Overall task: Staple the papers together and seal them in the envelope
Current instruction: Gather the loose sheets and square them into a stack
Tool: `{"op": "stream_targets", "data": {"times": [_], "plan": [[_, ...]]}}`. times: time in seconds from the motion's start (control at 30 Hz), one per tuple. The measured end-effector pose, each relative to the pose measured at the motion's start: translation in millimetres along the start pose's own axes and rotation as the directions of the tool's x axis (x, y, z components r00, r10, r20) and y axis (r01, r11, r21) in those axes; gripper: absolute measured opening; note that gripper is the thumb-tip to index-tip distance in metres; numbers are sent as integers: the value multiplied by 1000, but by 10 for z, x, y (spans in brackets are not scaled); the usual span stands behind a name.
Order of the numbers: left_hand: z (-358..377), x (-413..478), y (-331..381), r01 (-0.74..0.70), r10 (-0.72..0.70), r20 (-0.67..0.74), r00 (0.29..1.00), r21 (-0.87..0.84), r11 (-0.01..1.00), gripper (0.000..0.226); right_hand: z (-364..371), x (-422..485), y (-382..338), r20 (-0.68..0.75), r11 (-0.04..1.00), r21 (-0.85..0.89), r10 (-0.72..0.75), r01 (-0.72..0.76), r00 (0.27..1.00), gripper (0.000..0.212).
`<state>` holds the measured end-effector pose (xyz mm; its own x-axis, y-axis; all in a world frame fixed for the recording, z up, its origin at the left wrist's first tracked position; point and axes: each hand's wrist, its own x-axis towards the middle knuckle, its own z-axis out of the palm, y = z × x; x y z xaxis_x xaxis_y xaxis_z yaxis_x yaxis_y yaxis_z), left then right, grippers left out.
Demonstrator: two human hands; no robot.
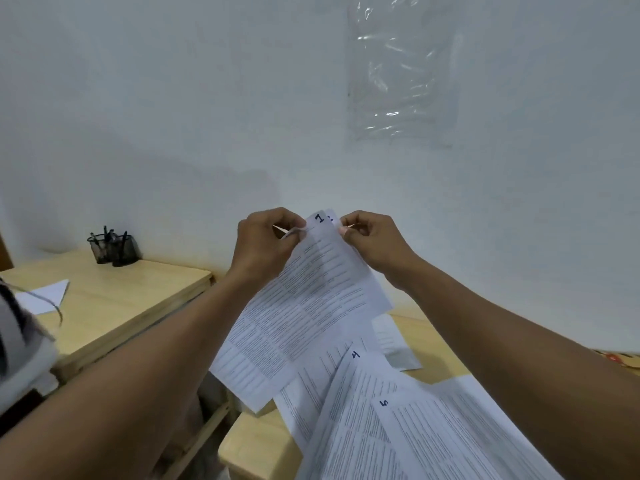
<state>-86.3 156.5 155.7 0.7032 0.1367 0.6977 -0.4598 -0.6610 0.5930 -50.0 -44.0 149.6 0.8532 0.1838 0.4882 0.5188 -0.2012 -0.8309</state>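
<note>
Above the pale wooden tabletop (256, 441), my left hand (266, 244) and right hand (375, 244) hold up the white printed sheets marked 1 (311, 306), fingers (291, 221) pinching the top corners. Step: collating. The pages numbered 4 and 5 (415, 427) lie loose below. Next: gather and square all the edges. No stapler in view.

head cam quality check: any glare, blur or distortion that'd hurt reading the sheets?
Head view: glare streaks only on the clear plastic sheet on the wall, none on the held papers. Head view: printed text too soft to read; handwritten 1, 4, 5 legible. Head view: wide-angle bowing along the desk edges; grey shape at the left edge out of focus.
</note>
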Motion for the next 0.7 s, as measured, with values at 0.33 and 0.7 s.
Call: {"op": "stream_targets", "data": {"times": [0.33,0.7], "plan": [[-293,35,518,-103,107,-59,992,72,992,5,-119,-212,-354,-68,994,31,-98,101,993,14],[-164,-151,482,55,-45,115,992,-81,995,4,-259,-437,-227,-122,997,27,-65,69,990,22]]}}
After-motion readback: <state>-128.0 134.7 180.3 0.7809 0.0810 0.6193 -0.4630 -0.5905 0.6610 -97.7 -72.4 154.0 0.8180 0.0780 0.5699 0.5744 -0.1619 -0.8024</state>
